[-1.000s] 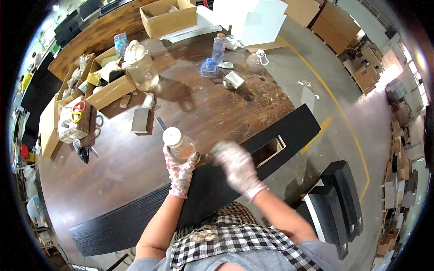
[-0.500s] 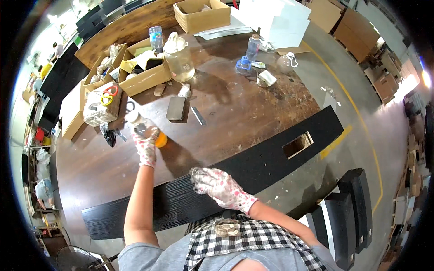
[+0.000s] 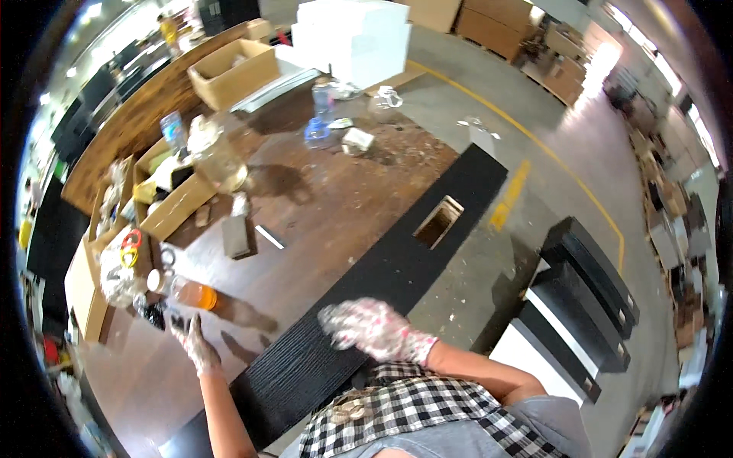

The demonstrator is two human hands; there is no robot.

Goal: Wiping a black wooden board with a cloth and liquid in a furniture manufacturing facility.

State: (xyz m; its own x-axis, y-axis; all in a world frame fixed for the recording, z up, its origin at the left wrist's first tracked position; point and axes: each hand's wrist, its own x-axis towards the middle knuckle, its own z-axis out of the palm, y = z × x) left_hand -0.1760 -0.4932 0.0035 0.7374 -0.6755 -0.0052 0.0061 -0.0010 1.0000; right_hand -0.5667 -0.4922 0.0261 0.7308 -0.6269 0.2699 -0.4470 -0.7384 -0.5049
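Two patterned gloves cover my hands, and my left hand is unclasped, its fingers spread and its palm free. Just beyond those fingertips, apart from them, is the clear bottle with a white cap and orange liquid at its base end; it is on the brown table, toward my left, though I cannot tell from this angle whether it is quite upright. My right hand is over the long black board, blurred at the fingertips, so I cannot tell whether it pinches anything or whether it touches the surface. The board runs diagonally along the table's near edge, with a rectangular cutout toward its far end. Left of the bottle sits a wrapped block with red-and-yellow scissors on it, and a small black bag lies just beside. Farther in are a grey block and, near it, a thin strip.
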